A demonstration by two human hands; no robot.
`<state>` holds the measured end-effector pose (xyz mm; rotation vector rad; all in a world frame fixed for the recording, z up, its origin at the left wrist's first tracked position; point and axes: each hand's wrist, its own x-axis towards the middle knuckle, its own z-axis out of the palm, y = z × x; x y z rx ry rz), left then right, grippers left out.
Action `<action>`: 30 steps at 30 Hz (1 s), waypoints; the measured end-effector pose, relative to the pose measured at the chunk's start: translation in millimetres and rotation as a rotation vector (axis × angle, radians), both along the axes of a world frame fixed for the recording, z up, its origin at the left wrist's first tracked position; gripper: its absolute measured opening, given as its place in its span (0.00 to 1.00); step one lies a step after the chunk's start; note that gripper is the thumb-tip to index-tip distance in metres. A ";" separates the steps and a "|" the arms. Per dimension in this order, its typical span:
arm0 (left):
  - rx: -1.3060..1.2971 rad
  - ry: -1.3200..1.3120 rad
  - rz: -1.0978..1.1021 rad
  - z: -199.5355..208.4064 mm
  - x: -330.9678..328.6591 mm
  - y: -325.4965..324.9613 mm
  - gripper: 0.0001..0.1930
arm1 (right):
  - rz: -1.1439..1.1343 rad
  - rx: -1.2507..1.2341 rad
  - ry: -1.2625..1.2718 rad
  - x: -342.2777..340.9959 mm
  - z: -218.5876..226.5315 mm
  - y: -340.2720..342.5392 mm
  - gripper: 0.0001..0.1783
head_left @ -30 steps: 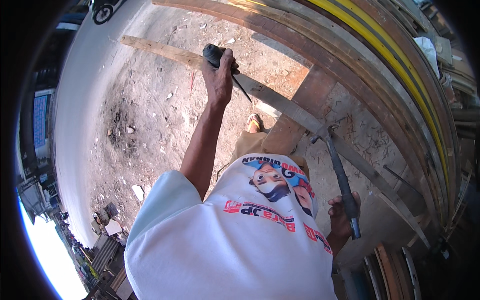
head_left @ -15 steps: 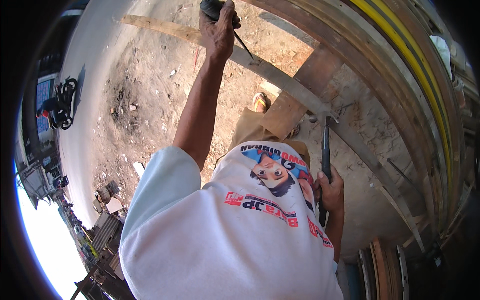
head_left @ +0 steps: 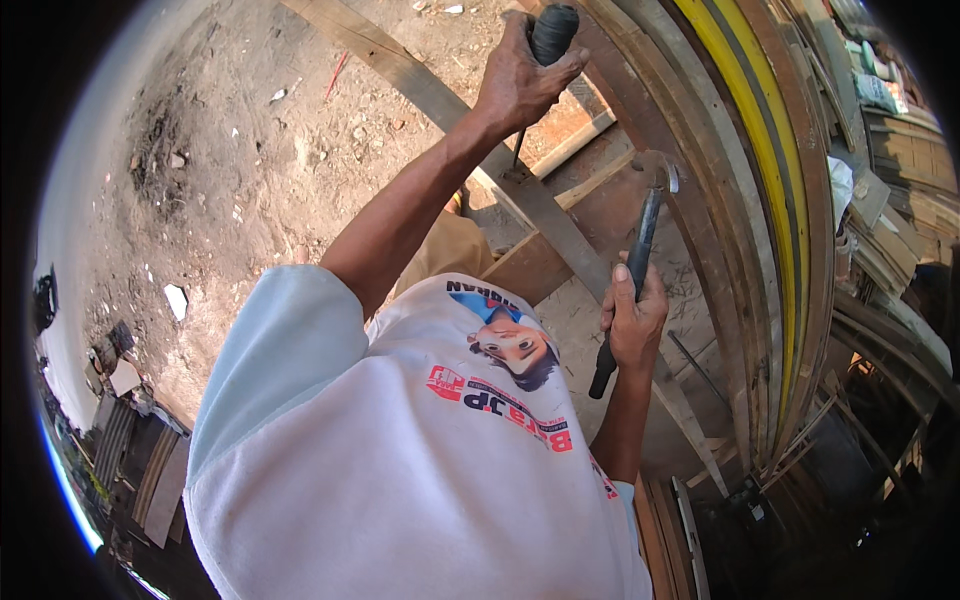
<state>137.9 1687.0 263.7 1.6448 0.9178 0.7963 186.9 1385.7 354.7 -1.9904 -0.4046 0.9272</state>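
My left hand (head_left: 518, 82) is wrapped round a tool with a thick black handle (head_left: 554, 35) and a thin dark shank; it may be a screwdriver or a chisel. The shank points down, its tip at a dark spot on a long wooden plank (head_left: 555, 225) that runs diagonally in front of me. To the right, my right hand (head_left: 637, 312) grips a claw hammer (head_left: 648, 222) by its dark handle, holding it raised with the head up, apart from the other tool. Under the plank, a wider brown board (head_left: 530, 268) lies crosswise near my legs.
Long boards and a yellow-striped length (head_left: 745, 100) curve along the right side. Stacked timber (head_left: 905, 170) stands farther right. A thin dark rod (head_left: 698, 362) lies beyond my right hand. Bare dirt ground (head_left: 240, 150) with scattered scraps spreads left.
The view has shifted toward the right. My left hand has brought the tool's tip to the plank's surface. My right hand has lifted the hammer off toward the upper right.
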 end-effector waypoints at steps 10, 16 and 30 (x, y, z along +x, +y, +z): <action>-0.108 -0.092 -0.021 -34.6 3.9 7.7 0.28 | 0.125 0.167 -0.587 97.4 95.3 161.2 0.18; -0.160 0.019 -0.041 -46.2 12.4 12.2 0.28 | 0.142 0.168 -0.833 157.5 98.7 256.1 0.16; -0.235 0.030 -0.017 -50.9 1.3 17.8 0.30 | 0.534 -0.253 -1.086 181.4 78.7 299.6 0.27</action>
